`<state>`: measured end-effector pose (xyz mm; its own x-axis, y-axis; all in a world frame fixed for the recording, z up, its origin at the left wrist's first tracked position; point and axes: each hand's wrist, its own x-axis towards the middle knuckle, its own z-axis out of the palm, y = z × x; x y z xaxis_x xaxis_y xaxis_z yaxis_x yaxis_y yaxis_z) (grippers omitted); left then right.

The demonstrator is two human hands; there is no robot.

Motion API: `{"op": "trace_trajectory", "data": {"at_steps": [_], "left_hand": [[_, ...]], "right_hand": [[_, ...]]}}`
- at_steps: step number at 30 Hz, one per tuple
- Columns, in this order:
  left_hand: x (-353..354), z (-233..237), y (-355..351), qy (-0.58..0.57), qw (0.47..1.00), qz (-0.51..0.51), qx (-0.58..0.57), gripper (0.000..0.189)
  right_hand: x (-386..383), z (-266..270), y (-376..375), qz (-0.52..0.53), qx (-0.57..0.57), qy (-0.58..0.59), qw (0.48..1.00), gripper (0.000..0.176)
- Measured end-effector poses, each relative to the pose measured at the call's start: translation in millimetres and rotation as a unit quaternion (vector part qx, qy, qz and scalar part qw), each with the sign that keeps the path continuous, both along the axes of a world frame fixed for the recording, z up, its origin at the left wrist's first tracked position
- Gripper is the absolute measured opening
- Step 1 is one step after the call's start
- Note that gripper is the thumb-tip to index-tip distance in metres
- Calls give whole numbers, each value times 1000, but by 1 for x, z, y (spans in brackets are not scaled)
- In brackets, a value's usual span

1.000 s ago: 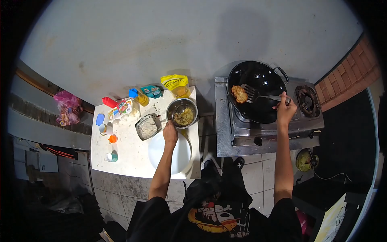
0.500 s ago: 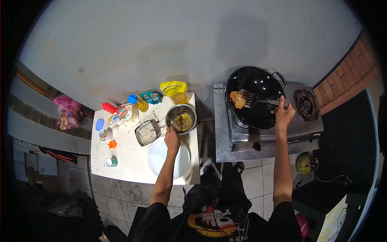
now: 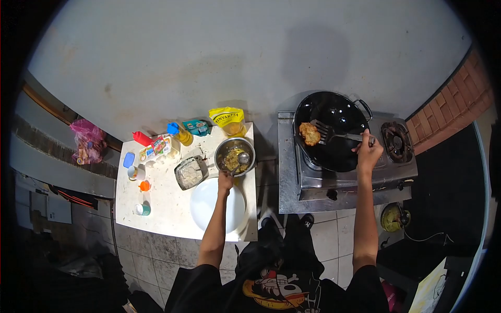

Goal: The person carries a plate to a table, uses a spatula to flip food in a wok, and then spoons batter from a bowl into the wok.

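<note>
My left hand (image 3: 226, 181) is closed around the handle of a metal spoon (image 3: 243, 157), whose bowl lies in a steel bowl (image 3: 252, 149) of yellowish chunky mixture (image 3: 228, 160). Below that wrist is a round white plate (image 3: 209, 208), partly hidden by my forearm. On the stove, a black wok (image 3: 339, 156) stands over one burner. My right hand (image 3: 369, 151) grips the handle of a slotted turner (image 3: 323, 131) inside the wok. Against the turner's tip rests one golden-brown fritter (image 3: 309, 134).
A floured container (image 3: 189, 173) stands left of the bowl. Along the table's back are a yellow oil pouch (image 3: 228, 120), a teal packet (image 3: 197, 127), a blue-capped bottle (image 3: 183, 136) and a red bottle (image 3: 142, 138). The stove's other burner (image 3: 398, 143) is at the right.
The spoon's bowl now shows in the mixture, and more of the chunky contents are visible. My left hand has shifted slightly. The turner and fritter stay nearly in place.
</note>
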<state>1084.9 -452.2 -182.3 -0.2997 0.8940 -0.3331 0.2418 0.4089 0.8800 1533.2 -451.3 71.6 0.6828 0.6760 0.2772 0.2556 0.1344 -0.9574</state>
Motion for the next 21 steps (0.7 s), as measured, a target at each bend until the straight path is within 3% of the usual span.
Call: {"op": "trace_trajectory", "data": {"at_steps": [4,7,11,13,21], "left_hand": [[6,28,0,-120,991,59,-15,18],[12,54,-1,-97,993,61,-41,11],[6,46,-4,-84,995,36,-28,17],[8,58,-5,-80,996,27,-32,10],[5,62,-3,-102,993,18,-49,26]], "right_hand": [[1,-2,-1,8,7,14,1000,31],[-2,2,-4,7,7,23,1000,31],[0,1,-6,9,11,34,999,31],[-1,2,-6,12,20,40,999,31],[-3,1,-3,8,20,32,999,31]]}}
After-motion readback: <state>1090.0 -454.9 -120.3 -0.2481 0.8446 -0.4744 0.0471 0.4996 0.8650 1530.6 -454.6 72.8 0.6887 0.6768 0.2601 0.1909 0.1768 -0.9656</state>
